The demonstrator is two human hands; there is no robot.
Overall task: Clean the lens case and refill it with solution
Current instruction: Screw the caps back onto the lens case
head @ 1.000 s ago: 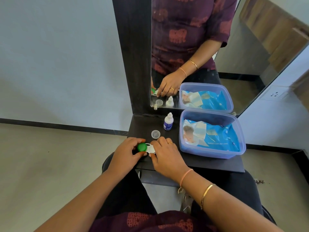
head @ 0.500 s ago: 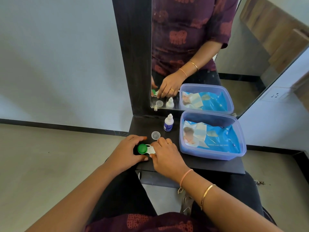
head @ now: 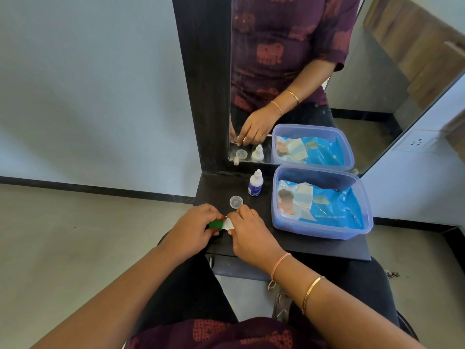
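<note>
Fingers point(head: 211, 210) of the left hand point(head: 193, 231) curl round the green cap point(head: 216, 224); right hand point(head: 251, 235) fingers pinch the white lens case point(head: 228, 224), at the bench point(head: 216, 190) front-left corner.

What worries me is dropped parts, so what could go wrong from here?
The left hand grips the round green cap and the right hand the white lens case near the front edge of the black shelf; a slipped cap could drop to the floor. The small white dropper bottle stands just behind the hands, so a knock might tip it.
</note>
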